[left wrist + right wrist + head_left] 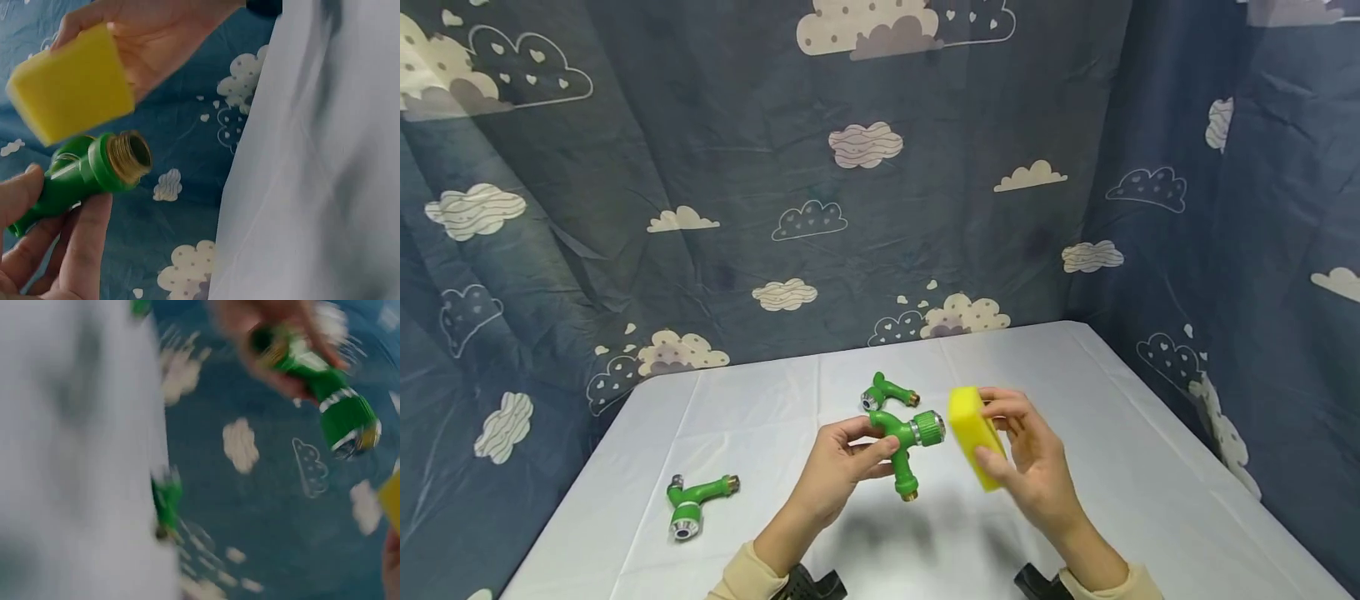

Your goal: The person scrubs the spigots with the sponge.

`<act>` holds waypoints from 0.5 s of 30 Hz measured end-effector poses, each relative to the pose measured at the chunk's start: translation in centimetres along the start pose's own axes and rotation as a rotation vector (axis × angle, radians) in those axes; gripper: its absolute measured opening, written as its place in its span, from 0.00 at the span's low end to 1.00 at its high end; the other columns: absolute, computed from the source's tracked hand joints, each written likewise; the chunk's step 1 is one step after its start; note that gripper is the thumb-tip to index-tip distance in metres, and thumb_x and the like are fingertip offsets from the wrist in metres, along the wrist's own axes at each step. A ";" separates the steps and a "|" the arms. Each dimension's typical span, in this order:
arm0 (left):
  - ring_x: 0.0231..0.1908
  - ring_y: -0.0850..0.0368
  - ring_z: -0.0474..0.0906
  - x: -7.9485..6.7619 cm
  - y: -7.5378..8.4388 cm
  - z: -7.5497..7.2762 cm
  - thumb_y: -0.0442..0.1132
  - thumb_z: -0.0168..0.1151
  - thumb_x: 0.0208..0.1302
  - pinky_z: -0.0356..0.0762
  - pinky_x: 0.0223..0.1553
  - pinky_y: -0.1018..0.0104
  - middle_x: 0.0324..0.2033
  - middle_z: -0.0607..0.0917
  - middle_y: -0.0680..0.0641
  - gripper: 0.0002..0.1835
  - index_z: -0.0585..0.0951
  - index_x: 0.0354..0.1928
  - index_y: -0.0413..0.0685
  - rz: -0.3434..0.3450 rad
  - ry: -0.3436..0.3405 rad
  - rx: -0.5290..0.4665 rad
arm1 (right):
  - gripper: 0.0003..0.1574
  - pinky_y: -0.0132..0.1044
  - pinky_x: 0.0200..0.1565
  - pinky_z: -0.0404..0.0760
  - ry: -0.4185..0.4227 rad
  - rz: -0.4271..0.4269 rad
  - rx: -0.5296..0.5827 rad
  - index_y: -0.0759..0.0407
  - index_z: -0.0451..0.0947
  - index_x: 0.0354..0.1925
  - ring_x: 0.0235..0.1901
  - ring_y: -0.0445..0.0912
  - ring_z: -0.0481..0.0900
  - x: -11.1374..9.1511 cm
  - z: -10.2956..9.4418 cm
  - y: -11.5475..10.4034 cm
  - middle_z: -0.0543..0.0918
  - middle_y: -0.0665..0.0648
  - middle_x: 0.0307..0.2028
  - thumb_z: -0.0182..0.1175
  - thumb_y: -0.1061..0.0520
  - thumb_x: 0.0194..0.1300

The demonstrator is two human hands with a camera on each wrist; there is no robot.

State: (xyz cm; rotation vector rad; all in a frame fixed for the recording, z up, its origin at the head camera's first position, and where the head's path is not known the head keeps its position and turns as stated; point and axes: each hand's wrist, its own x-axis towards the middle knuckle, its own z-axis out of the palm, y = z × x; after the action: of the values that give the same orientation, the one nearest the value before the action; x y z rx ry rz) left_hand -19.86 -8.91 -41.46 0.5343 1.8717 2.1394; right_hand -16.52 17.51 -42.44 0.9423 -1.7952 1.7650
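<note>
My left hand (838, 467) pinches a green water tap (904, 433) between thumb and fingers, above the white table. The tap has a ribbed green collar with a silver ring on one side, and its brass threaded end (130, 155) shows large in the left wrist view. To the right, my right hand (1037, 471) grips a yellow sponge block (970, 429) between thumb and fingers. The sponge stands tilted, close beside the tap's collar with a small gap between them. In the right wrist view the sponge (392, 503) shows only at the right edge.
A second green tap (892, 390) lies on the white-covered table (775, 417) behind the left hand. A third green tap (688, 502) lies on the left part of the table. Dark blue cloth (925, 208) with cloud prints hangs behind and at both sides.
</note>
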 end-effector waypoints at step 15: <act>0.44 0.61 0.90 -1.1 1.2 -1.4 0.36 0.74 0.70 0.89 0.50 0.68 0.47 0.92 0.39 0.15 0.88 0.54 0.34 0.081 -0.033 0.280 | 0.28 0.37 0.53 0.87 -0.067 -0.138 -0.611 0.49 0.86 0.51 0.60 0.52 0.79 3.7 -0.6 -0.3 0.81 0.59 0.63 0.78 0.67 0.52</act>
State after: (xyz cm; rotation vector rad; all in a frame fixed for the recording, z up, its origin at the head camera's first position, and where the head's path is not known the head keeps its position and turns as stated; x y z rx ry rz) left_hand -19.42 -10.78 -40.59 0.7080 2.1803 1.9119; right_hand -18.88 17.49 -39.50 0.8400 -2.0709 1.0065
